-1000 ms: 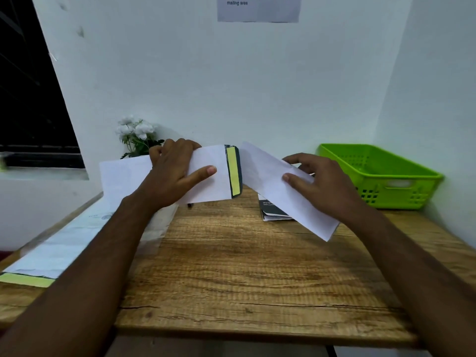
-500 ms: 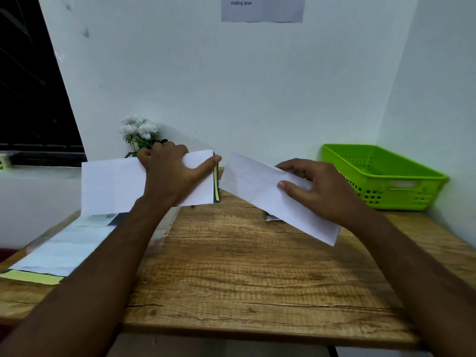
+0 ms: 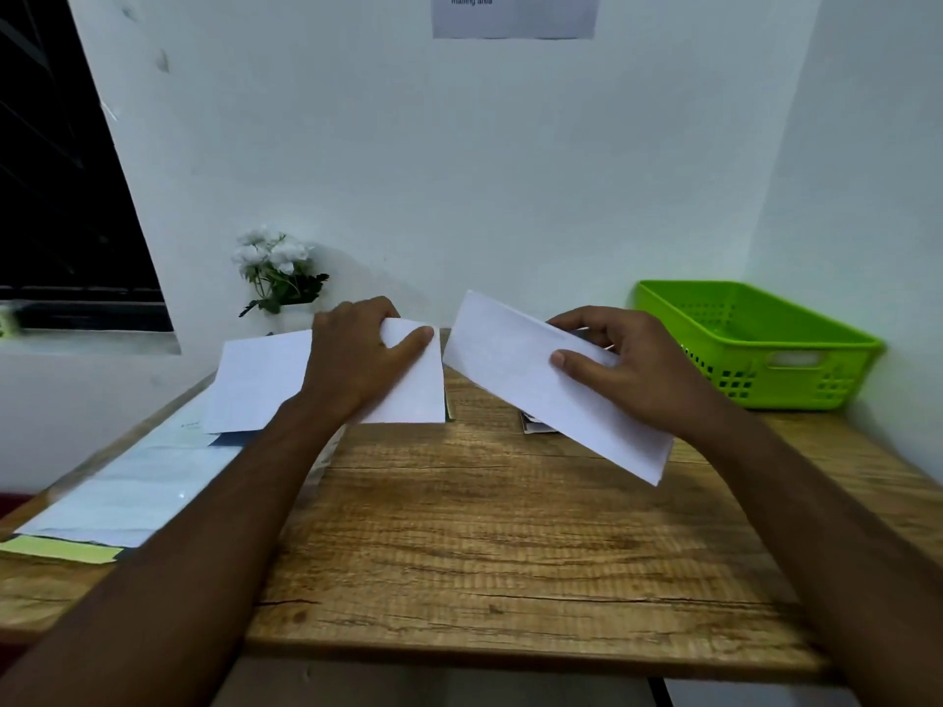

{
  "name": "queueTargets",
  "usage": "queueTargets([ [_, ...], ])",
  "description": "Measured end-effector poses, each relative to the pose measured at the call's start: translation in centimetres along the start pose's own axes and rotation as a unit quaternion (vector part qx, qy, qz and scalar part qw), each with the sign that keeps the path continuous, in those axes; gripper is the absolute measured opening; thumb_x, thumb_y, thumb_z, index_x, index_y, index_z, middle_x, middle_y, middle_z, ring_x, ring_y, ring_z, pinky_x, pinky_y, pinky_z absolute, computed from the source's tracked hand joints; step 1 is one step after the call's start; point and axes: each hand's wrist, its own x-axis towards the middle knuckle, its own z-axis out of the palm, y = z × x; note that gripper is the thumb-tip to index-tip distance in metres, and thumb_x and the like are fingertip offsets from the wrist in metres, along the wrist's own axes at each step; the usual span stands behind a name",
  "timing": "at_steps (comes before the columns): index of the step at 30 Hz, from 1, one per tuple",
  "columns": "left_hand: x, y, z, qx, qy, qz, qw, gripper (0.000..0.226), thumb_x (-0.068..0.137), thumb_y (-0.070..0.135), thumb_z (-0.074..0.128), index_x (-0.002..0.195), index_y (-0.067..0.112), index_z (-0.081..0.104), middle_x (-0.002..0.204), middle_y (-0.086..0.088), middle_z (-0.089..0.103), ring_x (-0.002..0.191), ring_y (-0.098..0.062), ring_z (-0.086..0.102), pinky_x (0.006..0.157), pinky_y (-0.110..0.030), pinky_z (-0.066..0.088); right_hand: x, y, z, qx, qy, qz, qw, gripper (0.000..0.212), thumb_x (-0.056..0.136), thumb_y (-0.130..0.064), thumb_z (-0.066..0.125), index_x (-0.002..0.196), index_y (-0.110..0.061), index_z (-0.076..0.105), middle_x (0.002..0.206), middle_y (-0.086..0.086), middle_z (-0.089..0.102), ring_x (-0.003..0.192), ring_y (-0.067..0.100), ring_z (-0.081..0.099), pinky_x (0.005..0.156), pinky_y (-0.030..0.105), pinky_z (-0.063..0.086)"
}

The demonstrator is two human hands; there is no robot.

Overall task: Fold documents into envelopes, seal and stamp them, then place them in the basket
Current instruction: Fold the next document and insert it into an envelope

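My left hand grips a white envelope held above the table's back left, its open end facing right. My right hand pinches a folded white document, tilted down to the right, its upper left corner close to the envelope's mouth but apart from it. The green basket stands at the back right corner of the wooden table.
A stack of papers and envelopes with a yellow strip lies along the table's left edge. A small dark booklet peeks from under the document. White flowers stand by the back wall. A notice hangs on the wall.
The envelope turned so its yellow-striped flap no longer shows. Both hands drew closer, bringing the document's corner toward the envelope's mouth.
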Motion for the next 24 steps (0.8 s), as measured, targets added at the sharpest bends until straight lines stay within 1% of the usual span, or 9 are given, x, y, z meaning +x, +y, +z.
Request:
queueTargets([
  [4,-0.1,0.2,0.5,-0.094,-0.027,-0.001,0.995,0.025,0.088,0.044,0.059,0.082,0.020,0.061,0.080,0.011,0.060,0.086,-0.016,0.058,0.080,-0.028,0.026,0.1,0.4,-0.1,0.029,-0.036,0.015,0.999,0.019,0.088,-0.026,0.069,0.103,-0.037,0.068,0.098,-0.010,0.071,0.090,0.008,0.067,0.078,0.035,0.053],
  [7,-0.2,0.2,0.5,-0.155,-0.039,-0.001,0.987,0.028,0.081,0.053,0.051,0.081,0.028,0.063,0.079,0.019,0.063,0.085,-0.010,0.060,0.092,-0.048,0.040,0.3,0.7,-0.3,0.018,-0.067,0.049,0.996,0.016,0.090,-0.024,0.068,0.105,-0.031,0.066,0.092,-0.008,0.070,0.084,0.011,0.068,0.069,0.031,0.050],
  [10,-0.1,-0.2,0.7,-0.168,-0.056,0.011,0.984,0.015,0.083,0.047,0.050,0.084,0.037,0.061,0.084,0.023,0.063,0.091,-0.012,0.063,0.093,-0.058,0.041,0.2,1.5,-0.1,-0.041,-0.073,0.085,0.993,0.012,0.089,-0.029,0.066,0.098,-0.034,0.061,0.092,-0.008,0.071,0.082,0.014,0.067,0.076,0.039,0.053],
  [13,-0.1,-0.4,1.0,-0.152,-0.061,0.041,0.986,0.016,0.086,0.031,0.051,0.093,0.032,0.065,0.089,0.022,0.063,0.096,-0.015,0.064,0.099,-0.055,0.037,0.3,2.1,-0.1,-0.068,-0.074,0.118,0.988,0.017,0.085,-0.020,0.063,0.091,-0.035,0.056,0.093,-0.011,0.068,0.078,0.015,0.065,0.076,0.042,0.054],
  [14,-0.1,-0.4,1.1,-0.136,-0.060,0.045,0.988,0.017,0.088,0.027,0.051,0.096,0.029,0.066,0.090,0.019,0.063,0.098,-0.015,0.062,0.101,-0.047,0.031,0.2,2.1,-0.2,-0.068,-0.078,0.130,0.986,0.020,0.085,-0.018,0.062,0.091,-0.035,0.056,0.092,-0.012,0.067,0.076,0.014,0.064,0.075,0.040,0.054],
  [16,-0.3,0.0,1.3,-0.087,-0.047,0.039,0.994,0.022,0.091,0.025,0.041,0.095,0.031,0.061,0.088,0.016,0.062,0.097,-0.013,0.059,0.087,-0.030,0.017,0.2,2.2,-0.1,-0.086,-0.088,0.145,0.982,0.026,0.084,-0.017,0.061,0.097,-0.038,0.055,0.092,-0.015,0.064,0.070,0.009,0.060,0.072,0.036,0.051],
  [18,-0.3,0.4,1.4,-0.048,-0.035,0.028,0.998,0.028,0.090,0.029,0.030,0.092,0.031,0.058,0.079,0.016,0.057,0.092,-0.011,0.054,0.078,-0.029,0.012,0.1,2.2,0.0,-0.112,-0.098,0.140,0.979,0.030,0.084,-0.021,0.062,0.103,-0.043,0.054,0.091,-0.015,0.061,0.069,0.006,0.056,0.073,0.033,0.047],
  [21,-0.3,0.5,1.5,-0.028,-0.034,0.029,0.999,0.034,0.091,0.033,0.028,0.091,0.026,0.061,0.079,0.014,0.056,0.092,-0.012,0.052,0.079,-0.031,0.012,0.1,1.8,0.2,-0.108,-0.098,0.117,0.982,0.019,0.086,-0.034,0.067,0.099,-0.046,0.059,0.087,-0.019,0.057,0.090,0.008,0.059,0.084,0.034,0.047],
  [24,-0.4,0.5,1.6,-0.032,-0.033,0.038,0.998,0.032,0.091,0.033,0.028,0.092,0.026,0.060,0.088,0.012,0.058,0.094,-0.011,0.049,0.079,-0.030,0.012,0.0,1.4,0.1,-0.106,-0.091,0.083,0.987,0.010,0.084,-0.045,0.070,0.094,-0.042,0.069,0.075,-0.024,0.055,0.080,-0.003,0.054,0.073,0.030,0.041],
])
